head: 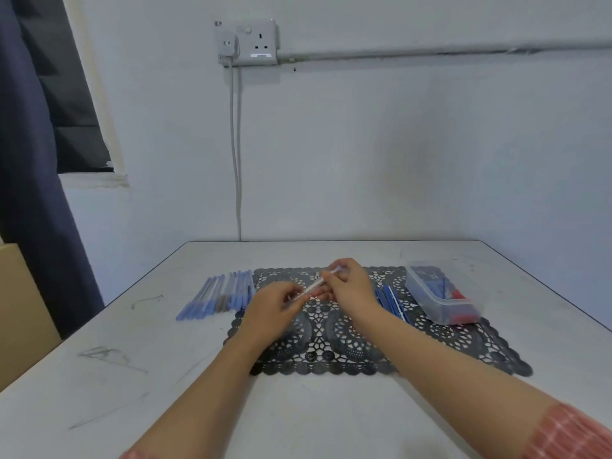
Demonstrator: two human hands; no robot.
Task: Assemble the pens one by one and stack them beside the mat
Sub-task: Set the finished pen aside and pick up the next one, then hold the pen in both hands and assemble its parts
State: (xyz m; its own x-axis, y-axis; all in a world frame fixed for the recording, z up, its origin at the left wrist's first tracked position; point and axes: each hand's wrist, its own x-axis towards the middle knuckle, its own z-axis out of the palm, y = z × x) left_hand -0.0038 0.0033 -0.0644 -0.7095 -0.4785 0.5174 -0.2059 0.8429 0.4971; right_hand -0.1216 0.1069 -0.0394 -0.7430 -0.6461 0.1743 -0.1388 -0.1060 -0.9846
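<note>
The left hand [271,309] and right hand [351,286] are bare, the forearms uncovered. The right sleeve [569,435] is salmon-pink with thin pale stripes; a sliver of the left sleeve [132,454] matches.

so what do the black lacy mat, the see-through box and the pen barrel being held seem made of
The black cut-out mat: probably flexible vinyl or plastic, matte; the white table shows through its holes.
The clear rectangular box: translucent plastic, slightly frosted; blue and red parts show through its wall.
The clear pen barrel: transparent hard-looking plastic, glossy, held by left hand and right hand.
</note>
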